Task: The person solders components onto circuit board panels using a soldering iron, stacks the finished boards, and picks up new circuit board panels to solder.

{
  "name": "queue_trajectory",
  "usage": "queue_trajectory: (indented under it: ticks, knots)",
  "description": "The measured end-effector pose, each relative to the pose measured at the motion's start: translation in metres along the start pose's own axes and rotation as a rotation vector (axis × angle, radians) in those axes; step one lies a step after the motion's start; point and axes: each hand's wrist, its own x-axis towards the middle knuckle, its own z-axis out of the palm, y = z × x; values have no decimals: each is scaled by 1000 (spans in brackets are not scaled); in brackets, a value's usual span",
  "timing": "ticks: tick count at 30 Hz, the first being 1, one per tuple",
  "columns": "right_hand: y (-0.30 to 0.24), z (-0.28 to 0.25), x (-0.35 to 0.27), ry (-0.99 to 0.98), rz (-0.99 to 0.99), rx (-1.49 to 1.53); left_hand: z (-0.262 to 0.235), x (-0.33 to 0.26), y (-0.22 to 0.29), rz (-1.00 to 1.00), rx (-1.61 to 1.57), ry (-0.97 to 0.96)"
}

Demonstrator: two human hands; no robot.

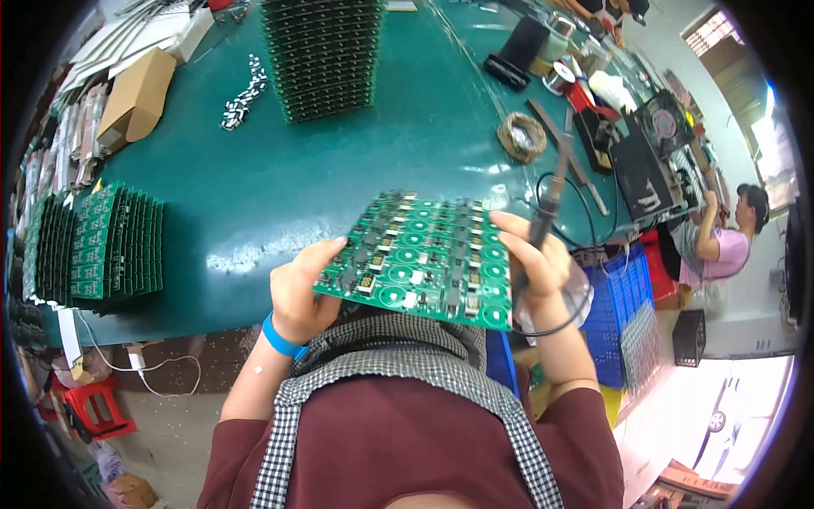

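Note:
A green circuit board panel (424,259), set with rows of small components and round white rings, is held tilted in front of my waist. My left hand (303,287) grips its left edge, thumb on top. At the right edge, my right hand (538,259) has its fingers closed on the panel. That same hand also holds a soldering iron (549,208), its tip pointing up and away from the board. The iron's dark cable loops around my right wrist. Fingers beneath the panel are hidden.
A tall stack of circuit boards (322,59) stands at the table's far side, beside scattered small white-and-black parts (244,95). More upright boards (114,242) are at left, near a cardboard box (137,97). A round tip-cleaning tin (521,137) and tools lie right. A co-worker (721,242) sits farther right.

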Motion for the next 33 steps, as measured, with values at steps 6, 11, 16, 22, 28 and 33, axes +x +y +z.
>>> queue_trajectory:
  ticks: [6, 11, 16, 22, 28, 33]
  knots:
    - [-4, 66, -25, 83, 198, 132, 3, -13, 5, -117, 84, 183]
    - [0, 80, -31, 36, 263, 177, 0, -20, 5, -173, 166, 167]
    - [-1, 84, -35, -18, 311, 140, 2, -20, -2, -162, 155, 176]
    - [-3, 86, -29, -29, 281, 178, -2, -18, -3, -177, 161, 190]
    - [-2, 77, -32, -62, 428, 304, 2, -11, 4, -147, 56, 142]
    - [-2, 82, -27, -6, 363, 286, 2, -11, 6, -110, 82, 159]
